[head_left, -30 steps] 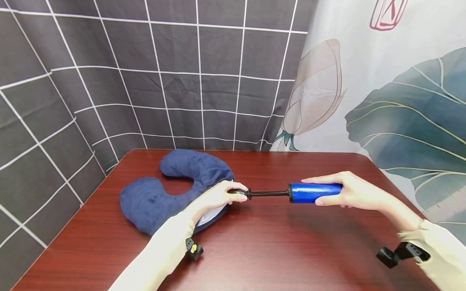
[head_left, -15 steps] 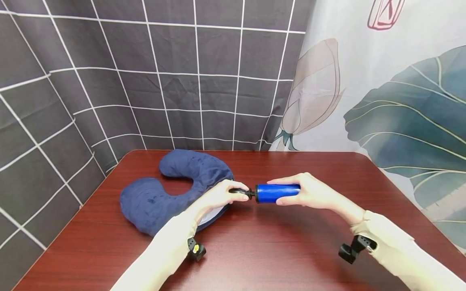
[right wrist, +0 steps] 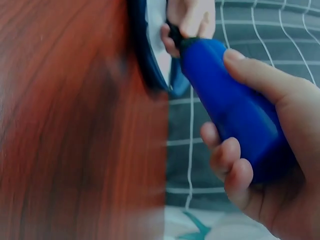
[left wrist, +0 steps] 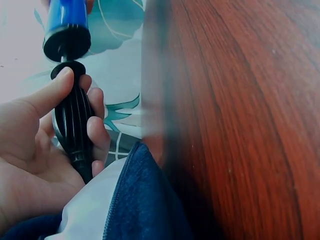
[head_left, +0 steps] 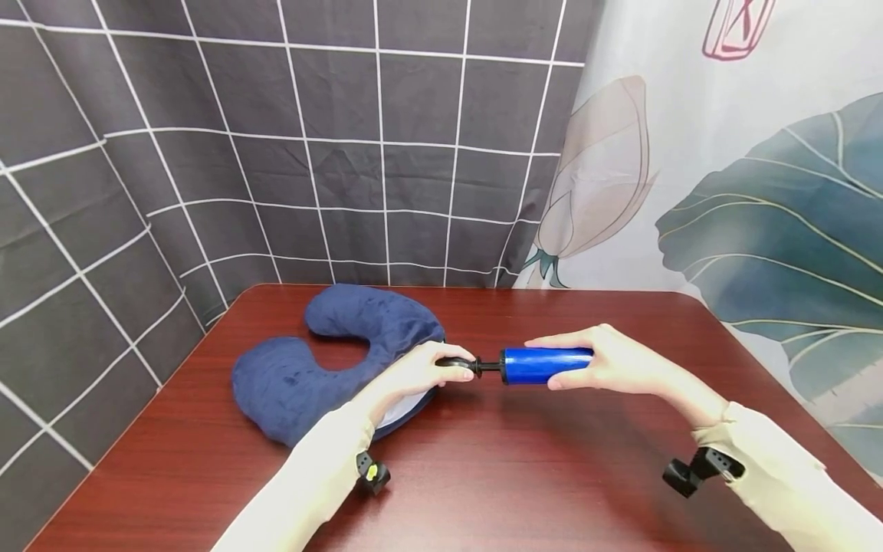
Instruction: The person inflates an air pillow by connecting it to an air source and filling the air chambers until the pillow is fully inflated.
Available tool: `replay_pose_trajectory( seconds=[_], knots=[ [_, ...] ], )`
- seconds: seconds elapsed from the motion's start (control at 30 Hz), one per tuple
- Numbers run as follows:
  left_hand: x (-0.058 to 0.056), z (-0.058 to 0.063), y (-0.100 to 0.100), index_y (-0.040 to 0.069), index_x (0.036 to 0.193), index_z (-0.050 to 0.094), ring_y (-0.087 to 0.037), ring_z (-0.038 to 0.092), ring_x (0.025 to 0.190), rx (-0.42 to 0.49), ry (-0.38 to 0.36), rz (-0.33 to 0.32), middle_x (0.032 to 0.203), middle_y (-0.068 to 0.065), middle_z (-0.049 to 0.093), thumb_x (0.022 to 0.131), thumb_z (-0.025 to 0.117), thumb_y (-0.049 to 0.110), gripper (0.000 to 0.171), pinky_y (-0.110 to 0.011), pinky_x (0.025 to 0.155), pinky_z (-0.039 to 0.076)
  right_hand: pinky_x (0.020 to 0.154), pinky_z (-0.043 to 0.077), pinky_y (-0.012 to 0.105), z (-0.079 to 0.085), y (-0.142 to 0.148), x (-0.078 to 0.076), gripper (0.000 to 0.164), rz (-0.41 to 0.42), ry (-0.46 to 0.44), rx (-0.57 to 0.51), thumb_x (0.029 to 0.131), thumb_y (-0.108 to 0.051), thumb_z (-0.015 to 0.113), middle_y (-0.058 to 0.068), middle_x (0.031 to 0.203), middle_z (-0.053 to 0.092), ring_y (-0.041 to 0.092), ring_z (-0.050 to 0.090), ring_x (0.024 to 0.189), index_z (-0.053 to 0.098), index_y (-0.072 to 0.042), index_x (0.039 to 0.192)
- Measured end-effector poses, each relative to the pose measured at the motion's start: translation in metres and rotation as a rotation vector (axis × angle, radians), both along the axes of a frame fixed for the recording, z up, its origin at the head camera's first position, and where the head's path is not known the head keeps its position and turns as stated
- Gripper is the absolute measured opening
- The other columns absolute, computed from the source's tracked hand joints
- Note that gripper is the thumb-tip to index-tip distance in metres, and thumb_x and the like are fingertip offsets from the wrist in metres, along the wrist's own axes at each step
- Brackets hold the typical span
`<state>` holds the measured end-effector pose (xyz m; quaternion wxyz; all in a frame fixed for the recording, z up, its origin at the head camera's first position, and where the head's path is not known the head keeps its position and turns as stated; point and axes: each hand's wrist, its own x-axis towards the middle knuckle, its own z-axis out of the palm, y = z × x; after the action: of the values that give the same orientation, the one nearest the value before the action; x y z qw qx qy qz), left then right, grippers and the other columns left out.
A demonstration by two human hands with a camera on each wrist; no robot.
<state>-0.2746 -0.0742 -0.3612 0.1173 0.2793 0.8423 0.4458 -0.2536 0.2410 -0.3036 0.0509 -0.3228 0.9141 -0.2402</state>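
A hand pump with a blue barrel (head_left: 545, 366) and a black ribbed handle (left wrist: 75, 122) is held level above the table between both hands. My left hand (head_left: 421, 369) grips the handle, fingers curled round it with the thumb near its collar. Round the blue barrel are the fingers and thumb of my right hand (head_left: 610, 364). A short stretch of the black rod (head_left: 490, 366) shows between handle and barrel. Just behind and below my left hand lies a navy U-shaped neck pillow (head_left: 297, 391), its zipped edge parted over a white lining (left wrist: 92, 205).
The reddish-brown wooden table (head_left: 483, 475) carries the pillow on its left side. A dark grid-patterned curtain (head_left: 345, 169) hangs behind, beside a white curtain (head_left: 690, 138) with leaf and flower prints. Each wrist wears a black camera mount (head_left: 704, 469).
My right hand slid the blue barrel left toward the handle, covering most of the rod, then drew it slightly back right. My left hand has stayed nearly still; the pillow has not moved.
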Motion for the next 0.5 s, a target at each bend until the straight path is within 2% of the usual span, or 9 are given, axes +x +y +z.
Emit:
replay_pose_trajectory(
  seconds=[0.2, 0.33, 0.5],
  knots=[
    [0.000, 0.000, -0.001, 0.009, 0.116, 0.070, -0.006, 0.057, 0.082, 0.003, -0.024, -0.011, 0.105, -0.008, 0.073, 0.092, 0.067, 0.026, 0.030, -0.023, 0.070, 0.050, 0.058, 0.053, 0.027, 0.007, 0.032, 0.005, 0.055, -0.017, -0.072, -0.022, 0.083, -0.042, 0.077, 0.003, 0.116, 0.069, 0.014, 0.064, 0.085, 0.060, -0.034, 0.135],
    [0.001, 0.001, -0.001, 0.009, 0.116, 0.070, -0.006, 0.057, 0.083, -0.001, -0.040, 0.001, 0.108, -0.009, 0.072, 0.092, 0.067, 0.025, 0.029, -0.023, 0.071, 0.050, 0.051, 0.051, 0.028, 0.011, 0.051, 0.011, 0.055, -0.063, -0.077, -0.021, 0.083, -0.038, 0.078, 0.004, 0.111, 0.068, 0.011, 0.063, 0.072, 0.060, -0.034, 0.134],
    [0.001, 0.003, 0.000, 0.010, 0.115, 0.071, -0.007, 0.057, 0.083, -0.005, -0.049, 0.016, 0.108, -0.007, 0.072, 0.092, 0.067, 0.026, 0.028, -0.023, 0.071, 0.050, 0.047, 0.049, 0.029, 0.014, 0.063, 0.016, 0.054, -0.098, -0.085, -0.027, 0.083, -0.032, 0.079, 0.006, 0.108, 0.067, 0.007, 0.062, 0.065, 0.060, -0.033, 0.134]
  ],
)
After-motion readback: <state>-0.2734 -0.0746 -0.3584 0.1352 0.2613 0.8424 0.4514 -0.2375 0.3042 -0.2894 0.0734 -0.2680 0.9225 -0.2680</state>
